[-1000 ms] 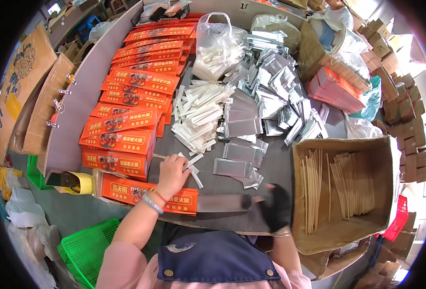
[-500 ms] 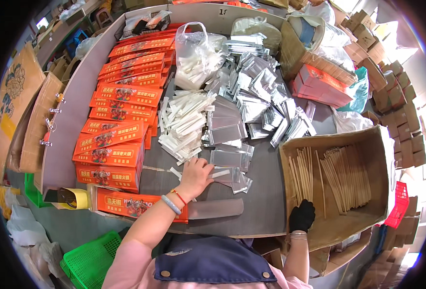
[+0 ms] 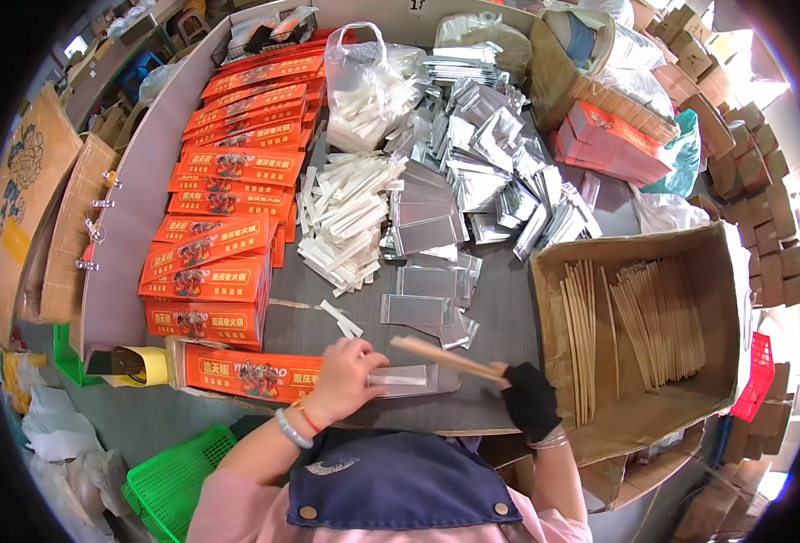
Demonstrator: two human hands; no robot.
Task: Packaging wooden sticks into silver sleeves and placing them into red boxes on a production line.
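Note:
A red printed packet (image 3: 251, 373) lies along the table's near edge, its clear plastic end (image 3: 445, 380) reaching to the right. My left hand (image 3: 344, 373) rests over its right part, fingers closed on a slim white strip (image 3: 407, 381) lying along the clear plastic. Gripped in my black-gloved right hand (image 3: 531, 403) is a small bundle of wooden chopsticks (image 3: 447, 357), slightly blurred. It points left above the table, its far end close to the left hand. More chopsticks (image 3: 658, 317) fill part of a cardboard box (image 3: 635, 425) beside the right hand.
Overlapping red packets (image 3: 205, 281) are stacked at the left. White strips (image 3: 346, 217) heap in the middle, near a clear bag (image 3: 373, 81) of them. Flat clear pouches (image 3: 423, 217) and silvery packets (image 3: 481, 181) lie further right. A green basket (image 3: 178, 484) stands below the table.
My right hand has come up out of the box and leftward with chopsticks. My left hand has moved nearer, bringing a white strip from beside the heap onto the clear plastic end.

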